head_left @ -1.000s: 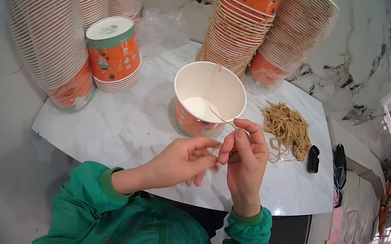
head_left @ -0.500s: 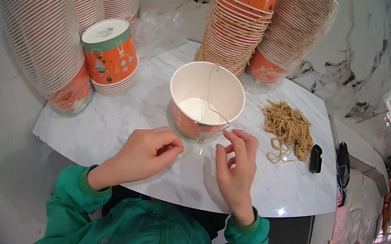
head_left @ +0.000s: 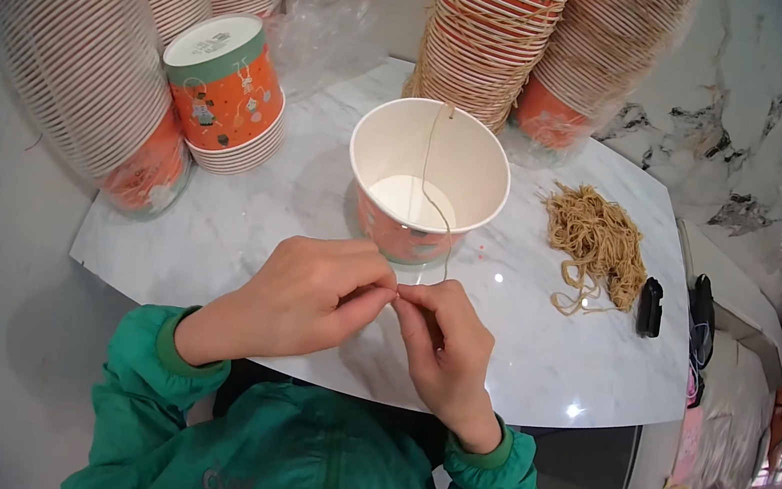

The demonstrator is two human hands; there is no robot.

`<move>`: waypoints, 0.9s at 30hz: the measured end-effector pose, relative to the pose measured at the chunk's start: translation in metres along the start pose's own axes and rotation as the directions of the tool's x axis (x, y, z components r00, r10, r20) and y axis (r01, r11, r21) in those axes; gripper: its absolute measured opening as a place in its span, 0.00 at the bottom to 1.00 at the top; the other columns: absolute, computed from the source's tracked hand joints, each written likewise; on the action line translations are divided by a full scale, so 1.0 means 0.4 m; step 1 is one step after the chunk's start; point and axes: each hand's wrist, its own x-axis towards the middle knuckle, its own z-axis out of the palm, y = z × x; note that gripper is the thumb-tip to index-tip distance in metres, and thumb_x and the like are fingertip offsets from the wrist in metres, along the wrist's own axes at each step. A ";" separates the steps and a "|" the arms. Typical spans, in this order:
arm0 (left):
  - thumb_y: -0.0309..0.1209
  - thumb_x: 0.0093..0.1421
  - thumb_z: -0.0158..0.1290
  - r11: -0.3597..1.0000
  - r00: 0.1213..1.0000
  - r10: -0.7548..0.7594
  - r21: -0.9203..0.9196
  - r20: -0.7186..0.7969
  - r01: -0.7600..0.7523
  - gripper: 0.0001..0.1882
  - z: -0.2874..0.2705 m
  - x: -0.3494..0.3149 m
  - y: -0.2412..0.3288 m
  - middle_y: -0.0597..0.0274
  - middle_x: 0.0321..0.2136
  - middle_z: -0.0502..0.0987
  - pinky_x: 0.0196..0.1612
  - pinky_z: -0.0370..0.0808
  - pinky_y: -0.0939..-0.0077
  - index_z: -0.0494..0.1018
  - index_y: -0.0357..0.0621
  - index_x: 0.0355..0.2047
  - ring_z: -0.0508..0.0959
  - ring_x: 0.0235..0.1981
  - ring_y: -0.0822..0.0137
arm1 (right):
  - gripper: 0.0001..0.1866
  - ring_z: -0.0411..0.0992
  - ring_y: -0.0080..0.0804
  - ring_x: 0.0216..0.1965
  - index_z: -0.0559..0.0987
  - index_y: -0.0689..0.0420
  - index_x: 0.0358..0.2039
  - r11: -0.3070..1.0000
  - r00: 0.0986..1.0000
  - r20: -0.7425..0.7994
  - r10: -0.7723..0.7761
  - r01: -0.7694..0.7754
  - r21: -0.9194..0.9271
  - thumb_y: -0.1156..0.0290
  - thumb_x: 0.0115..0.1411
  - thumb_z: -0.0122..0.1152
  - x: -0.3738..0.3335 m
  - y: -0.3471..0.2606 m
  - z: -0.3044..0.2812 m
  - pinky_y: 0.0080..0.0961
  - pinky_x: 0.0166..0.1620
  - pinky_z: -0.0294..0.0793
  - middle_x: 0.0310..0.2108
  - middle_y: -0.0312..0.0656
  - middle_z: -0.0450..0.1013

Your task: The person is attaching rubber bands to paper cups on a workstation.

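Over the white marble desk [head_left: 241, 232], the left hand [head_left: 302, 297] and right hand [head_left: 441, 348] meet, fingers pinching one thin tan string [head_left: 434, 190]. The string runs up across the open orange-and-white paper cup [head_left: 428, 181] just beyond them, while a loose heap of tan strings [head_left: 599, 240] lies to the right.

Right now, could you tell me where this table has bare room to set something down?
Bare marble shows left of the open paper cup, in front of the lidded cup, and at the near right corner below the string pile. The back edge is crowded with cup stacks; both hands fill the near middle.
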 end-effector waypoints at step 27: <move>0.28 0.58 0.62 0.816 0.923 0.380 0.490 -0.052 -0.308 0.13 0.032 0.101 -0.054 0.63 0.30 0.77 0.44 0.68 0.64 0.79 0.42 0.44 0.76 0.32 0.61 | 0.06 0.74 0.27 0.27 0.75 0.60 0.33 0.966 0.935 -0.245 0.255 -0.239 0.094 0.82 0.58 0.63 0.033 0.047 0.008 0.24 0.25 0.71 0.32 0.39 0.70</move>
